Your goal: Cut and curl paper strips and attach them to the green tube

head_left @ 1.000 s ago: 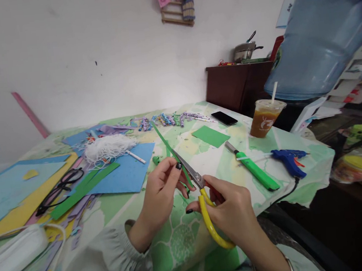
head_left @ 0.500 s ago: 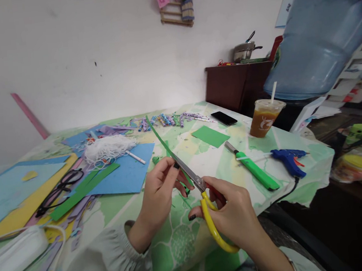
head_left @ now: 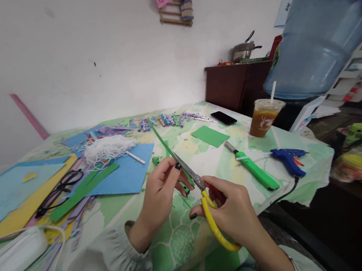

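My left hand [head_left: 162, 187] pinches a narrow green paper strip [head_left: 160, 138], whose long end sticks up and away over the table. In my right hand [head_left: 230, 203] is a pair of scissors [head_left: 187, 168] with yellow handles. The blades lie close together along the strip, beside my left fingertips. Whether they bite into the paper cannot be made out. Under my left fingers, bits of green paper are partly hidden. A green paper square [head_left: 210, 136] lies on the table beyond my hands.
To the right are a green-handled lighter [head_left: 256, 170], a blue glue gun [head_left: 289, 161], an iced drink [head_left: 266, 118] and a phone [head_left: 223, 118]. Leftward lie white string [head_left: 106, 149], glasses [head_left: 60, 191], blue paper [head_left: 123, 176] and a face mask [head_left: 17, 258]. Rolled paper curls [head_left: 166, 120] sit behind.
Very little differs. The strip's far end has dipped slightly, and the scissors and my right hand have shifted a touch. Both hands keep their grip.
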`<action>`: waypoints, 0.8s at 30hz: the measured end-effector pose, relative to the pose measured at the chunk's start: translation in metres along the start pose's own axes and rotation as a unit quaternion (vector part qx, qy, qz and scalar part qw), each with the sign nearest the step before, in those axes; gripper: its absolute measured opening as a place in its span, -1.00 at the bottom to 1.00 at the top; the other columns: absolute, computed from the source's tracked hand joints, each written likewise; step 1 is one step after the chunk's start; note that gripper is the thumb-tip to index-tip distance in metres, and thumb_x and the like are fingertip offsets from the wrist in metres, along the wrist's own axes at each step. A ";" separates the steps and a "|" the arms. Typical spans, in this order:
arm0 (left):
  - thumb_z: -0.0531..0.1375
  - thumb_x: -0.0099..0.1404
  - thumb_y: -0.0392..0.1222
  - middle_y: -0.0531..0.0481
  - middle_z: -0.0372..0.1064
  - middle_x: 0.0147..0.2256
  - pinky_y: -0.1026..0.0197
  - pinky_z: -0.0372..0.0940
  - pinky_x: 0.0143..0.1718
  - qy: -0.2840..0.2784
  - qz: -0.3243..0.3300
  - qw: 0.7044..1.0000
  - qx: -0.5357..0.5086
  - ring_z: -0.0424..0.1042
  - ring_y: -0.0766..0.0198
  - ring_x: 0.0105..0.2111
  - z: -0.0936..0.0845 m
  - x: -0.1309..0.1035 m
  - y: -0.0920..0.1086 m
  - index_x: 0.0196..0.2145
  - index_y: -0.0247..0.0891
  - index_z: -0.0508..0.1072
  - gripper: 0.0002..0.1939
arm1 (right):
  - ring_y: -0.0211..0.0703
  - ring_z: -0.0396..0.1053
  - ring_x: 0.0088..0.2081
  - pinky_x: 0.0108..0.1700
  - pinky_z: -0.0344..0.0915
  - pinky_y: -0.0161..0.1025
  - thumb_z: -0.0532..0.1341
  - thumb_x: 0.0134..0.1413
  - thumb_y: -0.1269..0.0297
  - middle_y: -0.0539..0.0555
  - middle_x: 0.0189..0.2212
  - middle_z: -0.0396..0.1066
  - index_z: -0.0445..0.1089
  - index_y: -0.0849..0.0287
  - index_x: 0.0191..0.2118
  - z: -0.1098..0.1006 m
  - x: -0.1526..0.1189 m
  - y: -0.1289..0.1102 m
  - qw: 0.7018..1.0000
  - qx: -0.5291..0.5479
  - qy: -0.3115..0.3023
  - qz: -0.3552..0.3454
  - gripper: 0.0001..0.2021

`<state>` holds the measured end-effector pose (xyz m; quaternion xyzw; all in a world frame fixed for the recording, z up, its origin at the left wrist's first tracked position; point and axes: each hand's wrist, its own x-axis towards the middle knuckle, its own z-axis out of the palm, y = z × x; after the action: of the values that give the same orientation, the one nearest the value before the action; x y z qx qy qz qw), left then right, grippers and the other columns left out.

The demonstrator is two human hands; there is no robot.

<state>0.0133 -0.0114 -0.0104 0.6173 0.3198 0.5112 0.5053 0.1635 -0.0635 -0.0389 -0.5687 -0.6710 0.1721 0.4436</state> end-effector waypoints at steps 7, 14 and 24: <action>0.07 0.27 -0.22 0.04 0.38 -0.50 0.31 0.30 -0.62 0.009 0.002 1.000 0.004 0.40 0.33 -0.57 0.000 -0.001 0.002 -0.34 -0.31 0.36 -0.88 | -0.33 0.05 -0.55 -0.52 0.04 -0.39 0.32 -0.19 0.24 -0.11 -0.62 0.11 0.35 0.16 -0.42 0.001 -0.001 -0.003 1.000 -0.005 0.006 -0.006 -0.82; 0.08 0.23 -0.26 0.03 0.38 -0.48 0.32 0.29 -0.63 0.001 -0.008 1.000 0.000 0.37 0.35 -0.59 0.000 0.000 0.002 -0.34 -0.31 0.39 -0.89 | -0.32 0.09 -0.55 -0.52 0.06 -0.39 0.32 -0.16 0.22 -0.09 -0.61 0.17 0.35 0.18 -0.41 0.001 0.000 -0.004 0.999 -0.010 0.019 -0.041 -0.81; 0.08 0.24 -0.26 0.09 0.26 -0.57 0.29 0.30 -0.61 0.001 -0.012 1.000 0.007 0.35 0.35 -0.61 -0.003 0.000 0.002 -0.49 -0.30 0.31 -0.85 | -0.32 0.09 -0.56 -0.52 0.05 -0.38 0.37 -0.21 0.16 -0.10 -0.62 0.17 0.43 0.17 -0.33 -0.002 -0.001 0.001 1.000 -0.016 0.008 -0.018 -0.72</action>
<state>0.0101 -0.0113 -0.0090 0.6160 0.3312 0.5040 0.5068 0.1655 -0.0650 -0.0389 -0.5644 -0.6805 0.1490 0.4429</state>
